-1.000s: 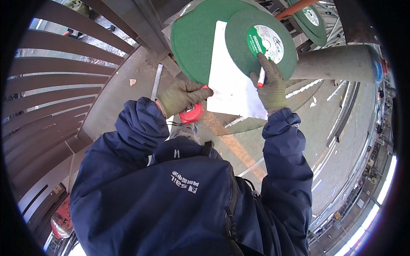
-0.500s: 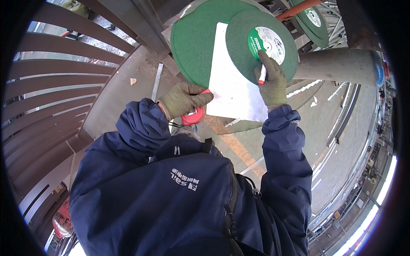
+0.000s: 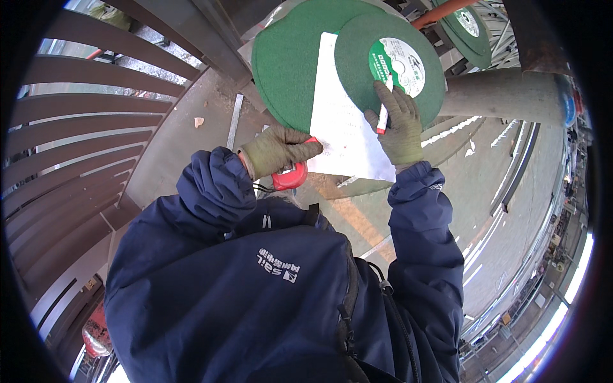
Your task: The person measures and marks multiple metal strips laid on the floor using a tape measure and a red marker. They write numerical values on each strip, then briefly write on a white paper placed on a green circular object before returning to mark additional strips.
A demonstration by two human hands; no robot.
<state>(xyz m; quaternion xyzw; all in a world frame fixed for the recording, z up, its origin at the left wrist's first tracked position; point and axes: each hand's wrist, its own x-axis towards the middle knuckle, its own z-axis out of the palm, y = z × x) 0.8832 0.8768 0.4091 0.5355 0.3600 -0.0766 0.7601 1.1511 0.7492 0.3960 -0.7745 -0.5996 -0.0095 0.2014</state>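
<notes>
Moved: right hand [image 3: 400, 127] sits slightly further left, clamped on marker [image 3: 384, 110], more of which shows, at right of white sheet [image 3: 341, 137]. Left hand [image 3: 276, 152], sheet's lower left: clamps red tape measure [image 3: 290, 177]. Green disc [image 3: 357, 64]: overlaps sheet's upper right. Done: faint marks; remainder unshown.

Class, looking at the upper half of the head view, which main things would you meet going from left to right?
Brown slatted panel → pale metal strip → gloved left hand → white paper → gloved right hand → thick grey pipe.
</notes>
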